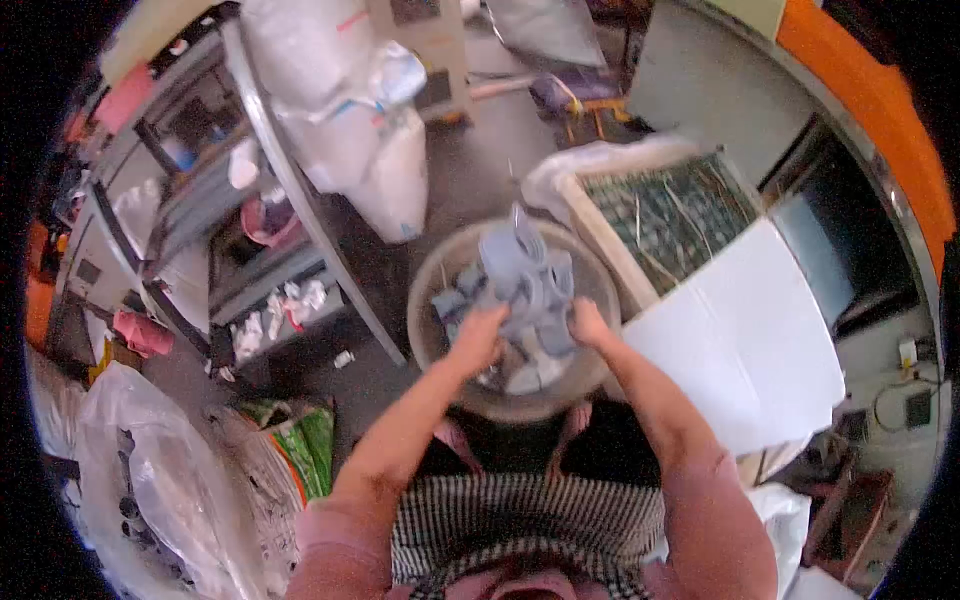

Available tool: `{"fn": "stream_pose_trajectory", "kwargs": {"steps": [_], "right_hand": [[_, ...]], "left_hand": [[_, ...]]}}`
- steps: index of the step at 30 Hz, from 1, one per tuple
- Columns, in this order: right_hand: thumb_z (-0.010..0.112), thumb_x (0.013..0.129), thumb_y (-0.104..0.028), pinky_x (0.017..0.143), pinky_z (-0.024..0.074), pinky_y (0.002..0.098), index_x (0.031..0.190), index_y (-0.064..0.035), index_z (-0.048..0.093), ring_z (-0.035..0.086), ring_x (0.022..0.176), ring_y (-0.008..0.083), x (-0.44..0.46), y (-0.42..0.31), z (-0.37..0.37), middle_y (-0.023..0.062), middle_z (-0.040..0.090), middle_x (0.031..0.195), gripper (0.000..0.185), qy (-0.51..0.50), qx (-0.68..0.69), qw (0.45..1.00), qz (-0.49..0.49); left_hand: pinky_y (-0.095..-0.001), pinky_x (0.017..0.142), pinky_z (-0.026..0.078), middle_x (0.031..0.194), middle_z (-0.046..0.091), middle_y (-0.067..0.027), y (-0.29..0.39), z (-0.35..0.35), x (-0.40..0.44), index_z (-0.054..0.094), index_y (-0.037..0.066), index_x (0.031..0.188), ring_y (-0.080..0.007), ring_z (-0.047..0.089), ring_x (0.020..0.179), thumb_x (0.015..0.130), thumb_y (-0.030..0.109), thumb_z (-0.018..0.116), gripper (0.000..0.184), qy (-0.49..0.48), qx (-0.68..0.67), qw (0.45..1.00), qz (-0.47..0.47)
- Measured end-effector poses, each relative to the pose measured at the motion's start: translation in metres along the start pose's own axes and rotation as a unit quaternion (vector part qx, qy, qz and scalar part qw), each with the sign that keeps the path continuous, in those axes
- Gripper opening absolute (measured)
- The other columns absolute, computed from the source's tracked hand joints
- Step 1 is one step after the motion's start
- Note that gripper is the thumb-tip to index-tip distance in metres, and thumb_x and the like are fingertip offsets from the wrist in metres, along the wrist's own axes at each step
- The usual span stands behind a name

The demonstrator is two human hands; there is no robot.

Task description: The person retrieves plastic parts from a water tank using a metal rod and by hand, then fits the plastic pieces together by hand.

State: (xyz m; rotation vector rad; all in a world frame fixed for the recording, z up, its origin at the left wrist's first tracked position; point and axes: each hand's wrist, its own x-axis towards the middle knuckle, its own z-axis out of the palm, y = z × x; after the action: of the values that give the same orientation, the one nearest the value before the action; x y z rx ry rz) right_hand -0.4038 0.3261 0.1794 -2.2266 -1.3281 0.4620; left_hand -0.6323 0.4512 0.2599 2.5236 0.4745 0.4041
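Observation:
A round tub point(428, 352) stands on the floor in front of me, holding a heap of grey plastic pipe fittings point(515, 265), some of them ring-shaped. My left hand point(480, 338) is at the left of the heap, its fingers curled against the grey pieces. Opposite it, my right hand point(588, 324) closes on the right side of the same heap, near the tub's rim. The fingertips of both hands are partly hidden among the fittings, and blur hides exactly which pieces each one grips. A paler piece point(535, 375) lies at the near side inside the tub.
A large white board point(730, 340) lies right of the tub, beside a pale-rimmed crate point(600, 215) of dark pieces. White sacks point(360, 140) stand beyond. A metal shelf rack point(285, 170) is on the left; a clear plastic bag point(170, 480) sits at front left.

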Motion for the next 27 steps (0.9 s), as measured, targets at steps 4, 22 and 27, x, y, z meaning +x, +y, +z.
{"fn": "stream_pose_trajectory", "kwargs": {"steps": [4,22,27], "right_hand": [[0.064,0.071,-0.013,0.088,0.0428,0.0405,0.124,0.0005,0.041,0.052,0.107,0.0352,0.012,0.007,-0.024,0.0254,0.052,0.114,0.06,-0.076,0.16,0.982,-0.064],[0.067,0.075,-0.016,0.06,0.0471,0.0344,0.096,0.0009,0.062,0.058,0.062,0.0176,0.025,0.081,0.013,0.0099,0.063,0.074,0.027,-0.193,0.167,0.966,0.033],[0.064,0.077,-0.024,0.063,0.048,0.033,0.089,0.0021,0.062,0.06,0.068,0.0197,0.023,0.05,0.006,0.0136,0.062,0.083,0.028,-0.16,-0.083,0.976,-0.118]], "left_hand": [[-0.0441,0.075,0.045,0.09,0.058,-0.024,-0.026,0.031,0.005,0.045,-0.002,0.116,-0.0415,0.055,0.085,0.068,0.01,0.069,0.054,0.045,-0.082,0.994,-0.05],[-0.0394,0.073,0.047,0.088,0.062,-0.0187,0.055,-0.271,-0.194,0.045,-0.003,0.115,-0.0272,0.062,0.084,0.077,0.028,0.066,0.053,0.443,0.207,0.856,-0.169],[-0.0341,0.064,0.047,0.082,0.062,-0.0123,0.076,-0.426,-0.365,0.059,-0.002,0.095,-0.0204,0.059,0.07,0.076,0.038,0.065,0.044,0.475,0.203,0.705,-0.486]]}}
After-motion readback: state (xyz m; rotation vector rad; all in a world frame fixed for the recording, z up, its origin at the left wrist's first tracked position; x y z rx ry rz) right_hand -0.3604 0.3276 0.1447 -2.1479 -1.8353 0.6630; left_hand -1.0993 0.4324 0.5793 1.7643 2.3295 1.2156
